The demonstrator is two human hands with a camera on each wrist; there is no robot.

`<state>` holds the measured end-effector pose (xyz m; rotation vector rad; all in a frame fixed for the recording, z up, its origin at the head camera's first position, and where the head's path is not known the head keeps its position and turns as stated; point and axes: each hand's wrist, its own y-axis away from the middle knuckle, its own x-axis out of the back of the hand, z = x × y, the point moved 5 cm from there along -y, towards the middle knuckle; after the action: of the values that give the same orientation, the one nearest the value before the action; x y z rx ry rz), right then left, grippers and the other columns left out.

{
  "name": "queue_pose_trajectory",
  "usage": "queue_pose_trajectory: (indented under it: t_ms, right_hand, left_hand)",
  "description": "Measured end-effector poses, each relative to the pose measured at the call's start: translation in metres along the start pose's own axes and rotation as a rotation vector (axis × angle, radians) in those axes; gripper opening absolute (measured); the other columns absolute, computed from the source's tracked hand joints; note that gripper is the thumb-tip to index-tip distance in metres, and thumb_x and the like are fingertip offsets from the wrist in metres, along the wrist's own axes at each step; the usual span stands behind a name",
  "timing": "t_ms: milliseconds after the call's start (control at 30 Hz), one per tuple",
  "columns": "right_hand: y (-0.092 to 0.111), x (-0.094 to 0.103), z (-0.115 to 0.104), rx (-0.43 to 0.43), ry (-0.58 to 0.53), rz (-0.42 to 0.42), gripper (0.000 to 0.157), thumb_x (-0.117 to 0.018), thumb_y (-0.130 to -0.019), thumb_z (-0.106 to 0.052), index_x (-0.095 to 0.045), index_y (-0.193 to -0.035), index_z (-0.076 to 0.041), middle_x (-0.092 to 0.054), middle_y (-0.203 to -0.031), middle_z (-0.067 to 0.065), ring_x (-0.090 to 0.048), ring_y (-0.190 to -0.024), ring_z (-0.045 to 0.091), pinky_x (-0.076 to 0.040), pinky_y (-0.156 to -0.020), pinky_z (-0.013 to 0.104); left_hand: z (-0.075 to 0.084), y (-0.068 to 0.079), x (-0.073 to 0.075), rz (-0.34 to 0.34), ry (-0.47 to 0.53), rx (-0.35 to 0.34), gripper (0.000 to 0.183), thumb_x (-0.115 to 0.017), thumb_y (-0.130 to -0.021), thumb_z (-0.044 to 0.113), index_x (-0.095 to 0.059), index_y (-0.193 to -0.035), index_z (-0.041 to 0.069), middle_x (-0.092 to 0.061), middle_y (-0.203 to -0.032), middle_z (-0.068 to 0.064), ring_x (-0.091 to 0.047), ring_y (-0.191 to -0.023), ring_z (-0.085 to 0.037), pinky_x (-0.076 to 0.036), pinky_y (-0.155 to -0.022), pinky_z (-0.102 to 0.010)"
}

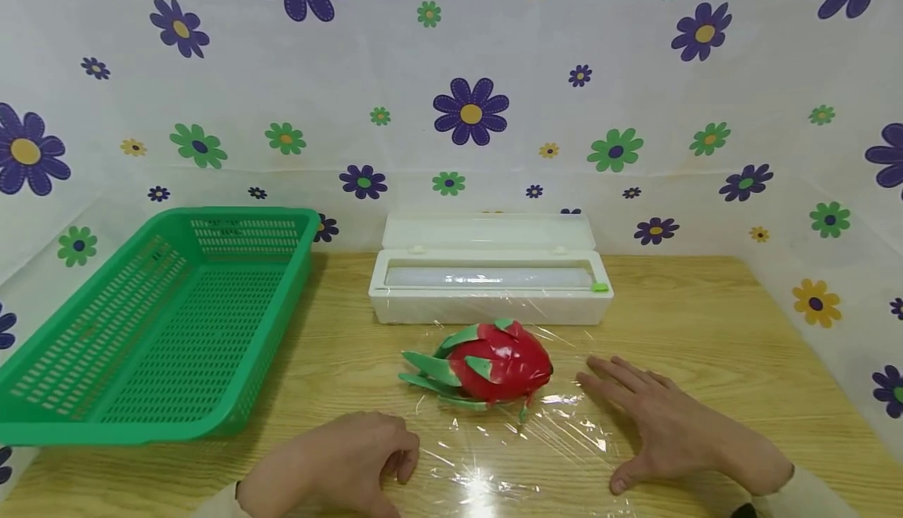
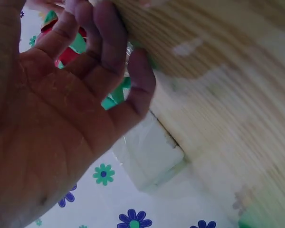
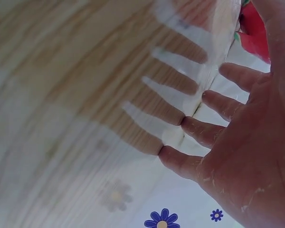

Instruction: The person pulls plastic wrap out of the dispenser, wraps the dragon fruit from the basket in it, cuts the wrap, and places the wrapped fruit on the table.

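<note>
Fruit (image 1: pixel 501 365) on the counter (image 1: pixel 684 306), film (image 1: pixel 557 424) around it; over or under, cannot tell. Likely kept central for reach from both sides. Left hand (image 1: pixel 356 455) loosely bent, nothing seen held, near film's left side. Right hand (image 1: pixel 663 424) spread wide, holding nothing, fingertips down on the counter, probably to steady film. Box (image 1: pixel 490 310) just behind fruit, lid (image 1: pixel 490 232) up, presumably for access to the roll (image 1: pixel 487 277). Basket (image 1: pixel 268 330) off left, likely out of the way. Count: one fruit, one box, one roll, one basket, two hands.

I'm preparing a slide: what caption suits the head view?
Dragon fruit amid clear film between left hand and right hand, white box behind.
</note>
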<state>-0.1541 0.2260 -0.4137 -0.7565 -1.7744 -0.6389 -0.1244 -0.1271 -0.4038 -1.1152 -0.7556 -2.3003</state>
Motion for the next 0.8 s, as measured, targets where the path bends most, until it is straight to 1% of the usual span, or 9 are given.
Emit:
queue_pose_trajectory:
  t_ms: [100, 167, 233, 333, 467, 533, 633, 733, 800]
  right_hand:
    - [0.0, 0.0, 0.0, 0.002, -0.013, 0.013, 0.129, -0.072, -0.054, -0.087, -0.037, -0.158, -0.018, -0.036, -0.162, 0.02, -0.039, -0.141, 0.056, -0.041, -0.097, 0.078]
    - [-0.001, 0.0, -0.001, 0.002, -0.025, 0.018, 0.132, -0.072, -0.052, -0.087, -0.035, -0.159, -0.021, -0.033, -0.163, 0.02, -0.04, -0.142, 0.055, -0.04, -0.095, 0.08]
    - [-0.001, 0.001, -0.001, 0.001, -0.047, 0.017, 0.132, -0.073, -0.05, -0.086, -0.034, -0.159, -0.023, -0.031, -0.164, 0.021, -0.04, -0.141, 0.055, -0.04, -0.094, 0.081]
    - [0.0, 0.003, 0.0, 0.0, -0.078, 0.012, 0.131, -0.074, -0.05, -0.085, -0.035, -0.159, -0.024, -0.03, -0.164, 0.021, -0.042, -0.14, 0.054, -0.042, -0.094, 0.08]
    - [0.004, 0.005, 0.0, 0.021, -0.112, 0.016, 0.125, -0.076, -0.053, -0.082, -0.039, -0.157, -0.022, -0.031, -0.164, 0.02, -0.043, -0.14, 0.052, -0.046, -0.097, 0.073]
    - [0.006, 0.006, 0.001, 0.023, -0.128, 0.021, 0.116, -0.076, -0.058, -0.079, -0.043, -0.154, -0.023, -0.032, -0.164, 0.016, -0.044, -0.141, 0.048, -0.048, -0.099, 0.068]
    - [0.007, 0.01, 0.002, -0.006, -0.154, 0.045, 0.09, -0.077, -0.072, -0.071, -0.053, -0.147, -0.026, -0.039, -0.162, 0.009, -0.048, -0.14, 0.043, -0.049, -0.101, 0.065]
    - [0.008, 0.015, 0.002, -0.009, -0.164, 0.121, 0.058, -0.076, -0.085, -0.056, -0.063, -0.135, -0.029, -0.05, -0.155, 0.003, -0.056, -0.135, 0.036, -0.05, -0.102, 0.06]
    - [0.009, 0.018, 0.0, 0.016, -0.164, 0.182, 0.041, -0.077, -0.088, -0.045, -0.069, -0.126, -0.032, -0.057, -0.149, 0.0, -0.061, -0.131, 0.03, -0.053, -0.102, 0.053]
  left_hand:
    - [-0.002, 0.006, -0.001, 0.056, -0.102, 0.039, 0.037, -0.09, -0.065, 0.042, -0.057, -0.08, 0.033, -0.043, -0.078, 0.02, -0.04, -0.066, 0.003, -0.036, -0.065, -0.019]
    - [-0.003, 0.009, -0.001, 0.076, -0.112, 0.066, 0.037, -0.09, -0.065, 0.042, -0.058, -0.082, 0.035, -0.043, -0.081, 0.019, -0.04, -0.068, 0.001, -0.036, -0.067, -0.02]
    - [-0.003, 0.013, 0.0, 0.071, -0.101, 0.082, 0.034, -0.088, -0.069, 0.042, -0.059, -0.085, 0.038, -0.044, -0.084, 0.019, -0.041, -0.071, 0.0, -0.037, -0.068, -0.02]
    - [-0.003, 0.017, 0.0, 0.07, -0.089, 0.076, 0.03, -0.086, -0.072, 0.039, -0.061, -0.089, 0.04, -0.045, -0.086, 0.02, -0.042, -0.075, -0.001, -0.037, -0.068, -0.019]
    - [-0.002, 0.021, 0.002, 0.111, -0.101, 0.043, 0.029, -0.086, -0.071, 0.034, -0.062, -0.087, 0.039, -0.048, -0.091, 0.021, -0.041, -0.076, 0.0, -0.038, -0.069, -0.019]
    - [-0.003, 0.023, 0.002, 0.126, -0.083, 0.037, 0.026, -0.084, -0.073, 0.032, -0.063, -0.085, 0.04, -0.049, -0.093, 0.023, -0.042, -0.077, 0.0, -0.039, -0.07, -0.019]
    - [-0.004, 0.026, 0.004, 0.128, -0.006, 0.03, 0.02, -0.08, -0.078, 0.029, -0.065, -0.083, 0.041, -0.051, -0.095, 0.024, -0.046, -0.079, 0.001, -0.041, -0.071, -0.019]
    - [-0.002, 0.028, 0.01, 0.14, 0.051, -0.014, 0.018, -0.075, -0.085, 0.024, -0.067, -0.082, 0.041, -0.055, -0.094, 0.024, -0.051, -0.083, 0.003, -0.044, -0.073, -0.018]
    - [0.001, 0.029, 0.014, 0.148, 0.065, -0.039, 0.02, -0.073, -0.087, 0.021, -0.069, -0.082, 0.04, -0.057, -0.093, 0.024, -0.052, -0.085, 0.004, -0.046, -0.076, -0.019]
